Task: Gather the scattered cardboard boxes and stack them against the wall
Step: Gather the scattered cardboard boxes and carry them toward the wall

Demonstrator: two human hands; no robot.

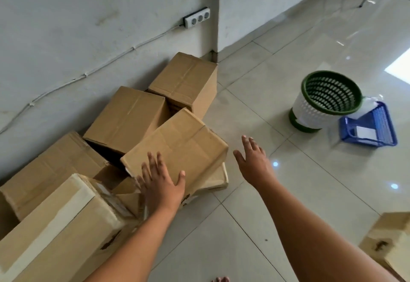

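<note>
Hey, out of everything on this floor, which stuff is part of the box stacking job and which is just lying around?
Part of the job:
- tilted box under the left hand
- boxes by the wall
- stray box, bottom right

Just lying about:
- green-rimmed basket
- blue tray
- power strip

Boxes [124,146] along wall [88,26], bin [326,102] right, tray [368,128] beside it

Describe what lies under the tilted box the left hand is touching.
The tilted box rests on a flattened cardboard piece sticking out at its right edge. The left hand rests flat on its near corner. How far that piece reaches beneath is hidden.
</note>
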